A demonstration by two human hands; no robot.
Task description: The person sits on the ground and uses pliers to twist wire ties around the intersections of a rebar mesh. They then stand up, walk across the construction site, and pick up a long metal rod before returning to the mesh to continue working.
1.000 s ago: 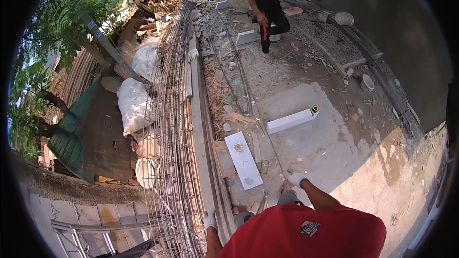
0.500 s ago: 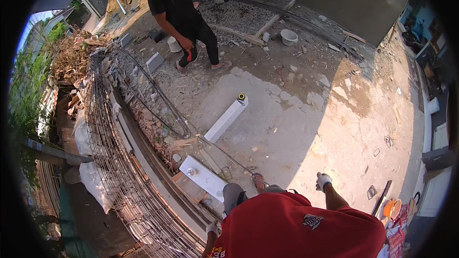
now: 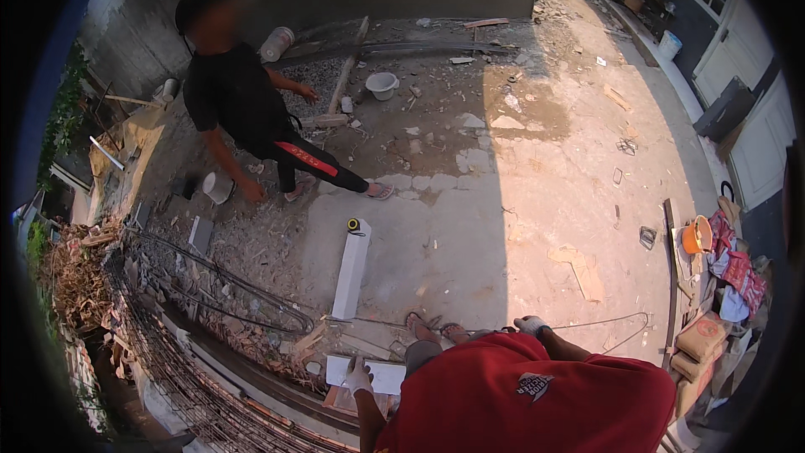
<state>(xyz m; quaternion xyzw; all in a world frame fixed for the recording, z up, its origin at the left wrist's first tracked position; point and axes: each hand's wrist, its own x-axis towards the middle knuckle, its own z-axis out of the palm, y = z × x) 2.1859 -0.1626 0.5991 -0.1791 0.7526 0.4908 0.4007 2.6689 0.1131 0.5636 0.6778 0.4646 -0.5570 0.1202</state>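
My left hand (image 3: 358, 375), in a pale work glove, hangs over the left part of a white slab (image 3: 387, 376). Its fingers look loosely apart; whether it touches the slab I cannot tell. My right hand (image 3: 530, 325), gloved too, hangs to the right of my sandalled feet, fingers loosely curved, with nothing visible in it. Close by it a thin dark rod (image 3: 587, 321) runs along the ground and bends back at the right. Ahead of my feet lies a long white block (image 3: 350, 273), with a yellow and black tape measure (image 3: 353, 224) on its far end.
A person (image 3: 239, 109) in black stands ahead left, beside a white bucket (image 3: 218, 188). Steel reinforcing bars (image 3: 193, 394) and bent rods (image 3: 251, 295) lie at the left. A white basin (image 3: 382, 85) sits farther off. Sacks (image 3: 701, 335) and an orange bucket (image 3: 697, 235) stand right.
My view has swung to the right. My left hand has come forward over the white slab, and my right hand is closer to my body. The other person has taken a step, one arm now reaching out.
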